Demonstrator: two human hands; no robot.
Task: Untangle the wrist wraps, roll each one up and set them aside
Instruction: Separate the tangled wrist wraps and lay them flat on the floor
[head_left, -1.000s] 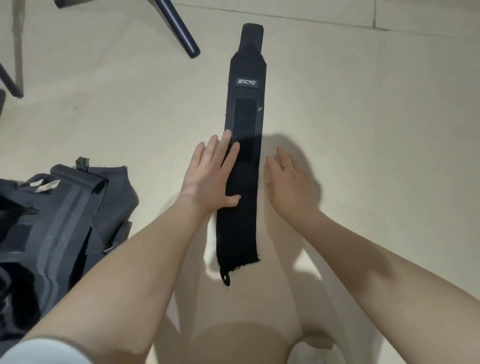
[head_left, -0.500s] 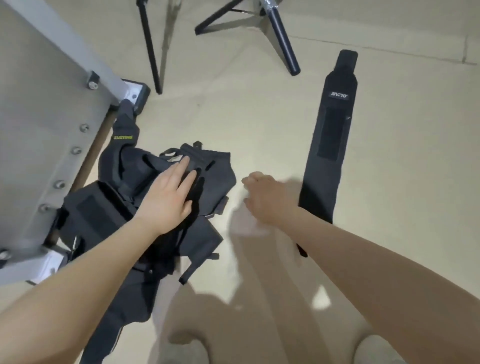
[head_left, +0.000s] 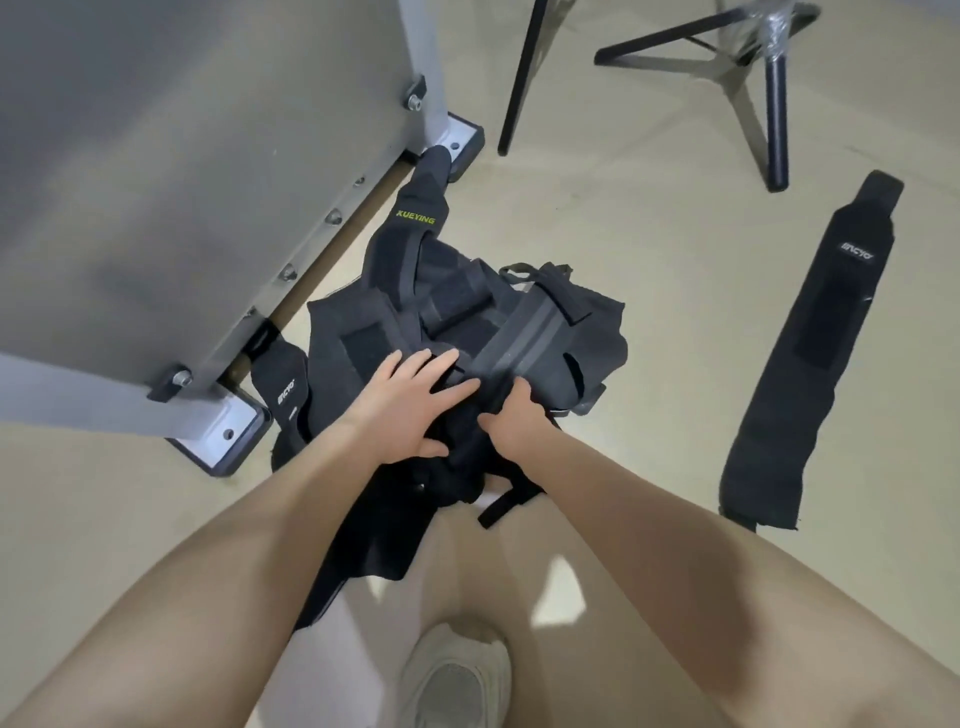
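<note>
reaching into the tangled pile of wrist wraps (head_left: 467, 322) on the floor (head_left: 649, 218), the left hand (head_left: 410, 402) lay flat with fingers spread to hold it down, seemingly so the right hand (head_left: 511, 423), curled on a striped strap (head_left: 519, 332), could pull it free, while one flat wrap (head_left: 810, 348) waited well apart.

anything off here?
Yes. The flat wrap on the right lies unrolled. One wrap end from the pile runs under the metal frame's foot, possibly snagged.
</note>
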